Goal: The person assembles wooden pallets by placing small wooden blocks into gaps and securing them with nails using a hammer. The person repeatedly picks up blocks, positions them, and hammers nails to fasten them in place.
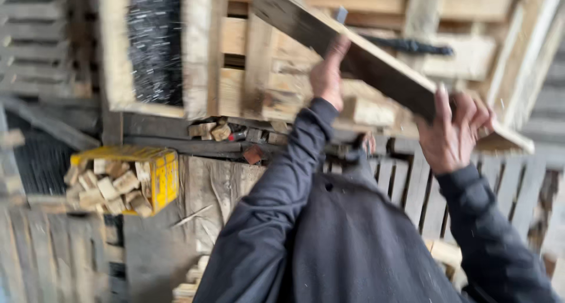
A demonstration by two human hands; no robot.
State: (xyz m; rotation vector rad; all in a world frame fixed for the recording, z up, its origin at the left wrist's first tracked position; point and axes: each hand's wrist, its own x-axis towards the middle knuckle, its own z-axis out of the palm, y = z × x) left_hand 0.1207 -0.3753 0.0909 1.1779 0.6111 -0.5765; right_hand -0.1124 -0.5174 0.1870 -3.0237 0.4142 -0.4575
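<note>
Plank [365, 64] is tilting above pallets [259, 73], left hand [327, 73] gripping its middle edge, right hand [453, 129] clutching the lower end; a loose grip could be letting it slide onto yellow crate [162, 173].

A long, weathered wooden plank [365, 61], grey-brown and rough, slants from upper left down to right, raised in front of stacked pallets, blurred.

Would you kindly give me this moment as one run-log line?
left hand: gripping wooden plank | right hand: gripping same plank | plank: tilted, over pallet | nearby: yellow crate of wood blocks
</note>
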